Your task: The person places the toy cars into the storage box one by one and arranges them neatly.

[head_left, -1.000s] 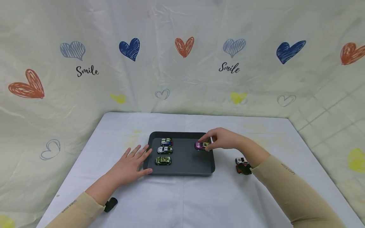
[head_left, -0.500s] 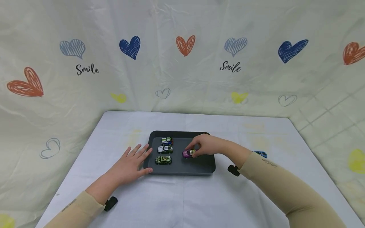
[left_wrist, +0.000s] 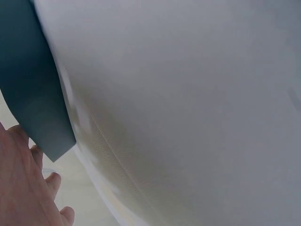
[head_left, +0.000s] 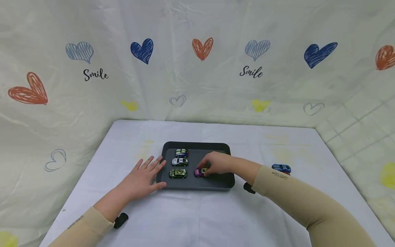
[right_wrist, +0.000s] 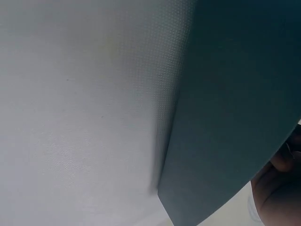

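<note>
The right hand [head_left: 216, 164] pinches a purple toy car [head_left: 199, 172] near the front of the dark tray [head_left: 197, 184]. It is probably light, hard, free-rolling; grip its sides. The left hand [head_left: 140, 180] rests flat, fingers spread, against the tray's left edge.

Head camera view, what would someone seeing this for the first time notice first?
Probably the dark tray mid-table, with three toy cars lined up along its left side. The right hand pinches a purple toy car on the tray floor near the front, while the left hand rests flat against the tray's left edge. Behind, a cloth backdrop shows coloured hearts.
</note>
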### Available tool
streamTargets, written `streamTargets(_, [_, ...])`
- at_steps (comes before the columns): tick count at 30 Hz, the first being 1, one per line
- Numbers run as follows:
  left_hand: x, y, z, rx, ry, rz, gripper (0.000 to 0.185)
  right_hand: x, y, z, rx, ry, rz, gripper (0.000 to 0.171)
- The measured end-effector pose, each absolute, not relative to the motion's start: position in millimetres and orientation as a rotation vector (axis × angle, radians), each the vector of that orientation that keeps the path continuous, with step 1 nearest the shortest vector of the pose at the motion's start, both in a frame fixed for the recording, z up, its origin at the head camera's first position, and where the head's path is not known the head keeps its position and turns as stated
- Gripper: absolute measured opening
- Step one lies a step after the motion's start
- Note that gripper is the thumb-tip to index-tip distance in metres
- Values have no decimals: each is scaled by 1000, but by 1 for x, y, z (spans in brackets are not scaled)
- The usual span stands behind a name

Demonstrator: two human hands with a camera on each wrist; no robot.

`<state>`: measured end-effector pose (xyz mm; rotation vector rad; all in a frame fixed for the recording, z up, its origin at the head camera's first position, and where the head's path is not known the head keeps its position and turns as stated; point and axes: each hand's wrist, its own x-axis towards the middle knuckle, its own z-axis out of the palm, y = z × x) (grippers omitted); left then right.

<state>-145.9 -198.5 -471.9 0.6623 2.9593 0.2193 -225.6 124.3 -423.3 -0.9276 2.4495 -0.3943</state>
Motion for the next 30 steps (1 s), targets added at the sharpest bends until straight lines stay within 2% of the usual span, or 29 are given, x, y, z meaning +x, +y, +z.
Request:
streamTargets(19, [-143, -195, -462, 682, 2950, 229, 87, -222, 122, -427, -979, 2428, -405, 39])
streamTargets(30, [-146, -198, -471, 668, 2967, 214, 87, -221, 124, -423, -997, 2452, -391, 44])
